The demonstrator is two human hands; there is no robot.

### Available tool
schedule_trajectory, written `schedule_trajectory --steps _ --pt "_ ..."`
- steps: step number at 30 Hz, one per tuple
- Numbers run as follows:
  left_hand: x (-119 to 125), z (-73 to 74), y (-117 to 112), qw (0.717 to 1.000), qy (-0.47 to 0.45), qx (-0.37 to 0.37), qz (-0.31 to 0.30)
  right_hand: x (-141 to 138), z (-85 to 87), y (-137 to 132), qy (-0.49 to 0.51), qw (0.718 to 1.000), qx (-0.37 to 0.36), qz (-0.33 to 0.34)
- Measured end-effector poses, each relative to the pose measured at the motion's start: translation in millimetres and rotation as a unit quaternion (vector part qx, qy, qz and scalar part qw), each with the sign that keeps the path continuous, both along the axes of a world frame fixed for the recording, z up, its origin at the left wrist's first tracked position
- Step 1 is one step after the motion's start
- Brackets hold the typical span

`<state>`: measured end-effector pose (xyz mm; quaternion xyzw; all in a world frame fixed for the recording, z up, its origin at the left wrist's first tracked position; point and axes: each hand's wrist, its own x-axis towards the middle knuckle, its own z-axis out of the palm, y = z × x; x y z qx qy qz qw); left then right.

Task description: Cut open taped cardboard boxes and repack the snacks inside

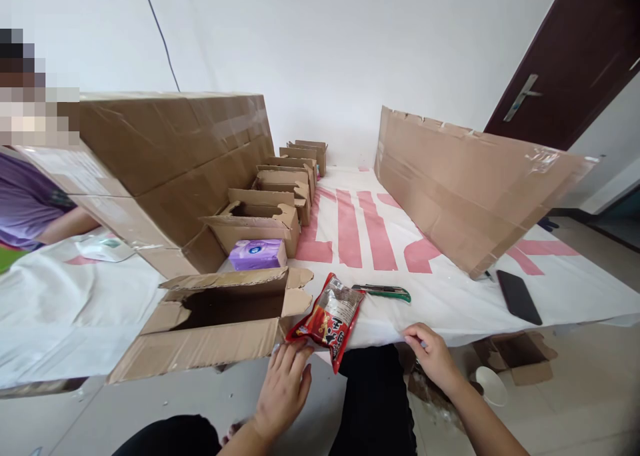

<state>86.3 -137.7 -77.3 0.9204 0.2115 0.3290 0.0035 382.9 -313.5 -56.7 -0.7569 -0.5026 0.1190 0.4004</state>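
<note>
A red snack packet [330, 317] lies at the near edge of the white cloth [450, 296], partly overhanging it. My left hand [285, 386] rests just below the packet, fingers stretched out and touching its lower corner beside an open cardboard box [215, 323]. My right hand [433, 357] is at the cloth's front edge, fingers curled and pinching the cloth. A purple tissue pack [257, 254] sits behind the open box.
A green utility knife [383, 291] and a black phone [519, 297] lie on the cloth. Several open boxes [260, 219] line the left, beside a long carton [165, 156]. A cardboard sheet [465, 189] leans at the right. Another person in purple [25, 203] is at far left.
</note>
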Motion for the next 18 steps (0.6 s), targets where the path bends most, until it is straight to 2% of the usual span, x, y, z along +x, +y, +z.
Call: schedule_trajectory --steps 3,6,8,10,12,15,18 --pt "-8 -16.3 7 0.998 0.033 0.055 0.013 8 0.6 -11 0.076 0.997 -0.004 -0.002" --pt "-11 -23.7 8 0.997 0.042 0.068 0.015 25 -4.4 -33 0.147 0.989 -0.004 -0.031" --pt "-11 -25.6 8 0.997 0.04 0.057 0.018 41 -15.8 -52 0.193 0.98 -0.039 -0.012" --pt "-10 -27.4 8 0.998 0.034 0.055 0.024 56 -36.0 -72 0.214 0.971 -0.105 0.016" --pt "-9 -30.2 7 0.997 0.029 0.06 0.03 65 -61.9 -88 0.178 0.972 -0.155 -0.017" --pt "-8 -35.1 7 0.997 0.023 0.065 0.036 60 -95.9 -103 0.079 0.977 -0.145 -0.137" --pt "-7 -38.9 8 0.996 0.01 0.074 0.04 27 -105.2 -117 0.029 0.975 -0.102 -0.195"
